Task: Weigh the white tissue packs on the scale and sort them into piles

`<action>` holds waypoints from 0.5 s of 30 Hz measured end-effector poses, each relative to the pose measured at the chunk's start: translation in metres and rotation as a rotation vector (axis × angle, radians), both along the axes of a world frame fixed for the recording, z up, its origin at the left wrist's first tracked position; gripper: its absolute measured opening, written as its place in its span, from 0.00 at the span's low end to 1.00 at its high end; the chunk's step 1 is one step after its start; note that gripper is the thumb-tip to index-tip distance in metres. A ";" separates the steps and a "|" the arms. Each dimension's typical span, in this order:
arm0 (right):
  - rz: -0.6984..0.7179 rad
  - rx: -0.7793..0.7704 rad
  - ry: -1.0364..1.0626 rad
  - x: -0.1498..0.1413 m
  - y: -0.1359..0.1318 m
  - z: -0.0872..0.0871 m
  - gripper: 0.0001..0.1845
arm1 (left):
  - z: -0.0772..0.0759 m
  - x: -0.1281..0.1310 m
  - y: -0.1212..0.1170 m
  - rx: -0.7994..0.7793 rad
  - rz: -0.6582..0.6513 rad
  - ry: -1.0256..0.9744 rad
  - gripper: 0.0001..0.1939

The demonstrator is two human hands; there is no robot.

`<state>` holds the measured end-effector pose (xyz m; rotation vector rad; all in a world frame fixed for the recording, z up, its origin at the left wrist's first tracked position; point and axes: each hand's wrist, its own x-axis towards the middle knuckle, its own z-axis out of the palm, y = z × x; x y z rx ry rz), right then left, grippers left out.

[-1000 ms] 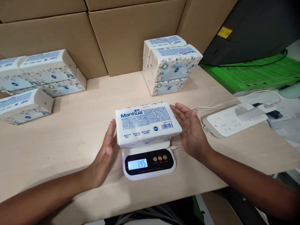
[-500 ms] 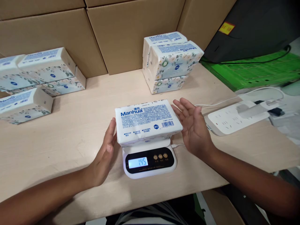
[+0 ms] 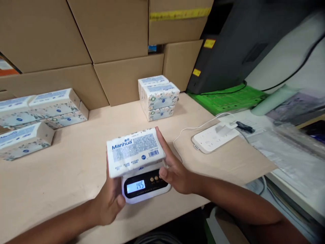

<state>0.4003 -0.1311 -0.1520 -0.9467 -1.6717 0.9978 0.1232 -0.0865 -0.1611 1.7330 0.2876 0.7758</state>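
Note:
A white tissue pack (image 3: 135, 152) with blue "Manhua" print sits over a small white scale (image 3: 154, 195), hiding its platform. The lit display on the scale reads 1.45. Against the pack's left end my left hand (image 3: 109, 198) presses its fingers, partly hidden behind that end, with the thumb near the scale's corner. My right hand (image 3: 177, 174) closes on the opposite end, fingers along the side and thumb in front by the scale's buttons. Whether the pack is lifted off the platform, I cannot tell.
Several more tissue packs stand in a stack (image 3: 162, 98) at the back and in a group (image 3: 58, 108) at the left. Cardboard boxes (image 3: 127, 79) line the rear. On the right lie a white power strip (image 3: 213, 139) with cables and a green crate (image 3: 220, 100).
Both hands have closed in from beside the pack onto its two ends. The camera view has shifted, bringing more of the boxes and right side into sight. The reading stays at 1.45.

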 end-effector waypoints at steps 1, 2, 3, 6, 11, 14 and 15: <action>0.050 0.060 0.007 -0.002 -0.004 0.004 0.56 | 0.003 0.002 -0.004 0.084 -0.021 -0.014 0.49; 0.081 0.125 0.022 -0.004 -0.007 0.006 0.56 | 0.005 0.003 -0.007 0.165 -0.038 -0.023 0.48; 0.101 0.187 0.036 -0.005 -0.008 0.008 0.56 | 0.008 0.004 -0.010 0.234 -0.047 -0.031 0.47; 0.107 0.320 0.089 -0.002 -0.006 0.014 0.59 | 0.015 0.009 -0.007 0.373 -0.011 -0.055 0.47; -0.250 0.262 0.015 0.047 0.028 0.037 0.55 | 0.043 0.049 0.037 0.284 0.154 0.132 0.52; -0.408 0.222 -0.037 0.087 0.061 0.044 0.49 | 0.063 0.087 0.073 0.077 0.044 0.244 0.48; -0.438 0.207 -0.044 0.098 0.071 0.042 0.49 | 0.067 0.098 0.083 0.038 0.016 0.258 0.47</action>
